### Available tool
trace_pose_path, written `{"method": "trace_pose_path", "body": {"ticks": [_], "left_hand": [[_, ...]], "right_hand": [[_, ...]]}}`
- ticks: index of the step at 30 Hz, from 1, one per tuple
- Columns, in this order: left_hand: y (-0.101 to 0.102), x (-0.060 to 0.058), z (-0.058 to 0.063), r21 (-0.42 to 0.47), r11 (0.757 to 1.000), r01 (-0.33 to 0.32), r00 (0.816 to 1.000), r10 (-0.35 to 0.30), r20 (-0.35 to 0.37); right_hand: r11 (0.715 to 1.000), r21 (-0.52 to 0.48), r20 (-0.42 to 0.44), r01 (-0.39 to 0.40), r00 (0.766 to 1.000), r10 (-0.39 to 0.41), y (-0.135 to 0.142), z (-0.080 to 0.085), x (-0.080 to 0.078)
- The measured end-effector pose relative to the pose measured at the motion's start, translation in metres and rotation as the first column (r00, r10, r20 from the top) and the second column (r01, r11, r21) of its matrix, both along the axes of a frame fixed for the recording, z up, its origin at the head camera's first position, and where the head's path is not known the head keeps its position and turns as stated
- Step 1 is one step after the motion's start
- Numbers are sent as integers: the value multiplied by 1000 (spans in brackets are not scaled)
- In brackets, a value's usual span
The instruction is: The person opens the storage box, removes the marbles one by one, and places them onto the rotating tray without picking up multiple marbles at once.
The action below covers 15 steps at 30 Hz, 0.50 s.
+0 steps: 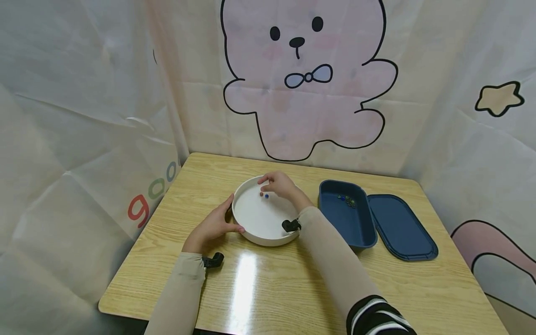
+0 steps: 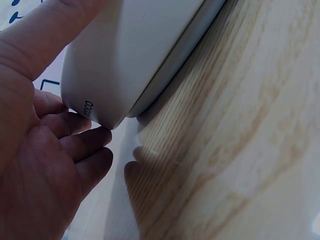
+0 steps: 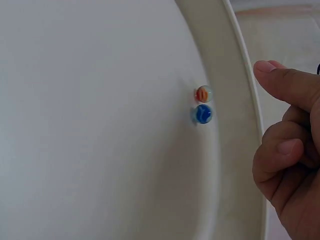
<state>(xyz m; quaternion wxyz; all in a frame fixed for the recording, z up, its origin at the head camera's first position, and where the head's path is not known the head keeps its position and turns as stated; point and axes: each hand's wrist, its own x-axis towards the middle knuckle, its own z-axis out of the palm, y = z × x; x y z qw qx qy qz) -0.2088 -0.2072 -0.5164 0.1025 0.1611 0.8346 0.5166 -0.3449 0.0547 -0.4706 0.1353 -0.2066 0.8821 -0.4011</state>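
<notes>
While bearing two marbles, white tray (image 1: pixel 264 240): sitting on the bench (image 1: pixel 284 288), left of the dark blue box (image 1: pixel 348 228).

Orange-red marble (image 3: pixel 203 94) and blue marble (image 3: pixel 203 114): lying loose in the far part of the tray, just beside each other, close to the foot of the wall in the right wrist view.

Dark blue box: standing uncovered right of the tray, holding a small cluster of marbles (image 1: pixel 351 202) toward the far end, too small to count.

Blue lid (image 1: pixel 402 228): lying on the bench right of the box, just beside it.

Marble work: judging by this layout, standing partway, with marbles divided between box and tray; leaving two marbles loose in the tray and the lid off the box.

Left hand (image 1: pixel 215 225): gripping the tray from the left, laying the thumb at the near-left rim and bending the fingers against the outer wall; apparently steadying it.

Right hand (image 1: pixel 281 185): hanging over the far right part of the tray, pointing left, above and near both marbles; holding thumb and forefinger apart in the head view, showing no marble between them. Whether touching the rim: cannot tell.

Sleeves: coming in from the near side, the right one (image 1: pixel 335 260) crossing the tray's right rim, the left one (image 1: pixel 177 291) staying outside the tray.
</notes>
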Motion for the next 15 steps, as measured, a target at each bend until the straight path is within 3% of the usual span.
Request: {"method": "trace_pose_path", "body": {"ticks": [15], "left_hand": [[1,-1,-1,-18,1000,-23,1000,23,9]], "right_hand": [[1000,24,-128,18,992,-15,18,36,10]]}}
